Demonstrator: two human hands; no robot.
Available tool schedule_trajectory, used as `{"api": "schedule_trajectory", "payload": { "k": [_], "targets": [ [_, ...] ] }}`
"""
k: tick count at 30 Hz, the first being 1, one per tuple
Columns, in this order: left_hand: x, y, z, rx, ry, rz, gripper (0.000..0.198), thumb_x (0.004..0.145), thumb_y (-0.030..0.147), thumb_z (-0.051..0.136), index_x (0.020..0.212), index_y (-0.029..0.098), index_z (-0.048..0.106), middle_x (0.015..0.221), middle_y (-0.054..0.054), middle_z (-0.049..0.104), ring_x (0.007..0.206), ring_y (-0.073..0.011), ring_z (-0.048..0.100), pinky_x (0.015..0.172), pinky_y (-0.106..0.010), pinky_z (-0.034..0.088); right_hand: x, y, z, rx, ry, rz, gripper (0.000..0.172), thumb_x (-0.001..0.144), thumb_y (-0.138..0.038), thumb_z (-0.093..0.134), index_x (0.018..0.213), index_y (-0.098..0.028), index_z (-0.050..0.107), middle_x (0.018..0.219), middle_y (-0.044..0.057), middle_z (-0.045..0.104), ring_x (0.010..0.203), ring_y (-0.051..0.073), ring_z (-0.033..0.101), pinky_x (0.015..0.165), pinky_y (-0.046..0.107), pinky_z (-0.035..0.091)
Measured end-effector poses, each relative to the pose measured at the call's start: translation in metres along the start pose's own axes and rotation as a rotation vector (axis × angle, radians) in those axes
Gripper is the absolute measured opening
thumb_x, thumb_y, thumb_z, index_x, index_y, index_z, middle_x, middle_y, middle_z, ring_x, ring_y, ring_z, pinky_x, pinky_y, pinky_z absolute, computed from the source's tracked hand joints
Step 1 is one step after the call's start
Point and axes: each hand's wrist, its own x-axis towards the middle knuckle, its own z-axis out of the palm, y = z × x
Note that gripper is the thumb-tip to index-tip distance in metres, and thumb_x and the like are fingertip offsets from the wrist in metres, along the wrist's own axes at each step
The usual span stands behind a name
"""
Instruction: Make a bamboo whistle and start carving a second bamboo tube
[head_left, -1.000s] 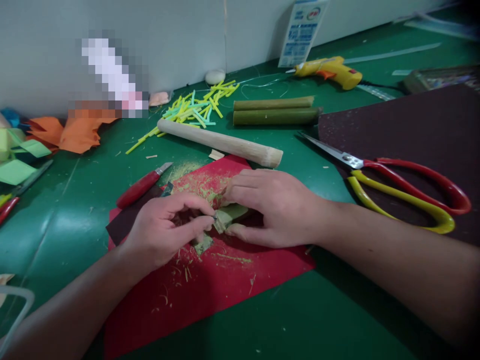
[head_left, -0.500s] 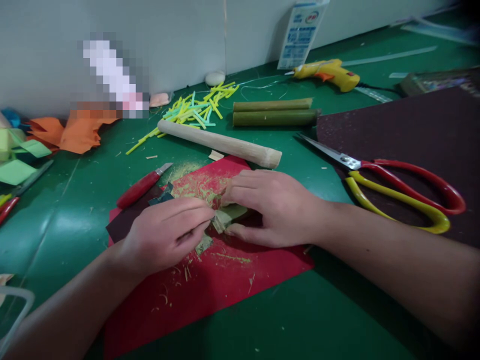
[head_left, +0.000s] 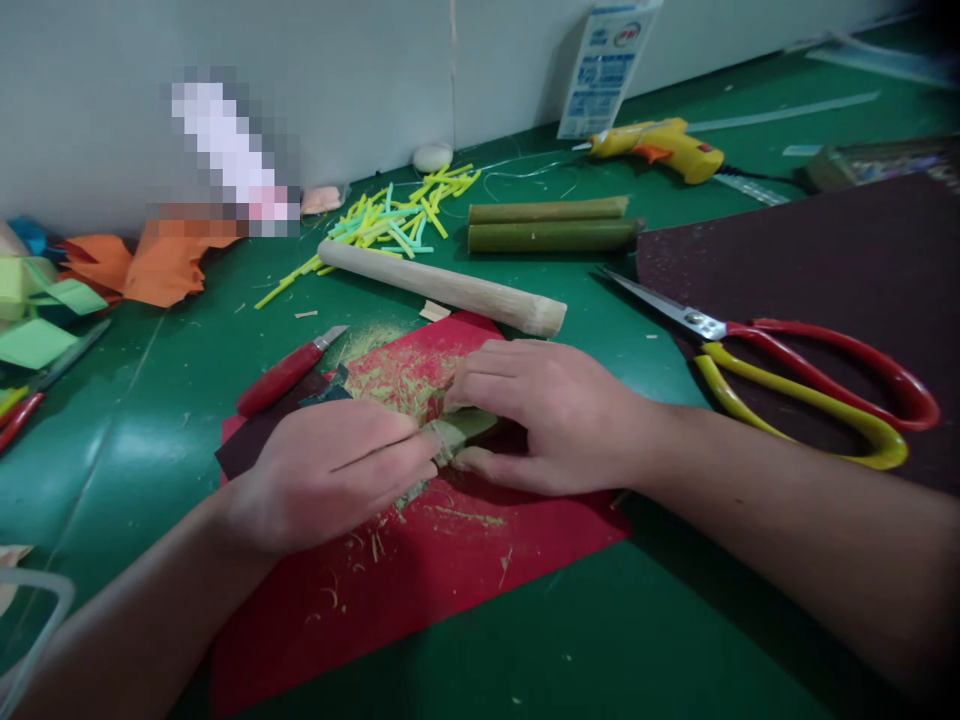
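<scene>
My right hand [head_left: 559, 415] grips a short green bamboo piece [head_left: 469, 427] from the right, thumb below and fingers above, pressing it down on a red sheet [head_left: 450, 580]. Against the left end of the bamboo, my left hand [head_left: 337, 470] is closed, fingertips pressed together; whatever lies within them is hidden. A small dusty greyish scrap [head_left: 412, 492] shows just below those fingertips. Yellowish-green shavings and dust [head_left: 397, 378] cover the sheet around both hands. Behind my left hand lies a red-handled knife [head_left: 281, 378] on a dark piece of material.
A pale bamboo stick [head_left: 442, 287] lies beyond my hands, with green bamboo lengths [head_left: 551, 237] behind it. Open scissors [head_left: 810, 385] rest on a dark sheet [head_left: 795, 250] at right. Further back are a yellow glue gun [head_left: 656, 150] and cut yellow straws [head_left: 397, 220].
My left hand has shifted slightly right and now covers more of the bamboo piece's left end. The right hand keeps its grip, nearly unmoved.
</scene>
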Motion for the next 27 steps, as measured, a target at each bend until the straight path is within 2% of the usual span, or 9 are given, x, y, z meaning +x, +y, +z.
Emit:
{"api": "schedule_trajectory", "payload": {
  "k": [3,4,9,16,22,27],
  "targets": [
    [0.0011,-0.0022,0.0002,0.155,-0.025,0.179,0.016,0.087,0.022,0.063,0.102,0.021,0.069,0.08,-0.003,0.074,0.07,-0.0182,0.071,0.065,-0.028,0.057,0.0002,0.0004,-0.0001,-0.005,0.003,0.001,0.029,0.084,-0.04,0.059,0.095,-0.014,0.067,0.089,0.008,0.067,0.084,0.021,0.059,0.074,0.033,0.042],
    [0.001,-0.003,0.0005,0.183,-0.035,0.187,0.017,0.087,0.023,0.063,0.103,0.021,0.068,0.082,-0.004,0.074,0.071,-0.0184,0.071,0.066,-0.028,0.057,0.0002,0.0005,-0.0002,-0.004,0.003,0.001,0.03,0.084,-0.04,0.059,0.095,-0.014,0.068,0.089,0.008,0.067,0.084,0.021,0.059,0.074,0.033,0.042],
    [-0.0004,-0.0046,0.0001,0.212,-0.064,0.193,0.019,0.091,0.018,0.054,0.106,0.021,0.065,0.085,-0.004,0.075,0.074,-0.018,0.071,0.068,-0.028,0.057,-0.0005,-0.0003,-0.0006,0.002,-0.005,0.0,0.03,0.084,-0.04,0.058,0.093,-0.013,0.068,0.089,0.008,0.067,0.083,0.021,0.059,0.073,0.032,0.042],
    [0.0014,-0.0041,0.0,0.164,-0.017,0.17,0.022,0.091,0.013,0.05,0.108,0.017,0.064,0.091,-0.006,0.074,0.077,-0.0172,0.071,0.068,-0.024,0.057,0.0006,-0.0015,-0.0011,-0.005,-0.006,0.002,0.025,0.083,-0.038,0.059,0.09,-0.015,0.066,0.085,0.006,0.065,0.08,0.02,0.057,0.071,0.031,0.04],
    [0.0013,-0.0014,0.0039,0.065,0.074,0.095,0.018,0.09,0.01,0.054,0.101,0.016,0.067,0.095,-0.008,0.073,0.082,-0.0152,0.07,0.075,-0.022,0.057,0.0001,-0.0013,0.0009,-0.006,0.012,0.015,0.025,0.082,-0.042,0.062,0.088,-0.017,0.064,0.083,0.004,0.064,0.076,0.017,0.055,0.066,0.028,0.037],
    [0.0016,0.0013,0.0022,0.059,0.002,0.106,0.022,0.092,0.013,0.05,0.105,0.02,0.067,0.093,-0.005,0.075,0.08,-0.016,0.072,0.072,-0.023,0.058,-0.0001,0.0,0.0021,0.018,0.028,0.019,0.022,0.079,-0.04,0.063,0.084,-0.019,0.061,0.083,0.002,0.063,0.076,0.016,0.055,0.064,0.027,0.036]
  ]
}}
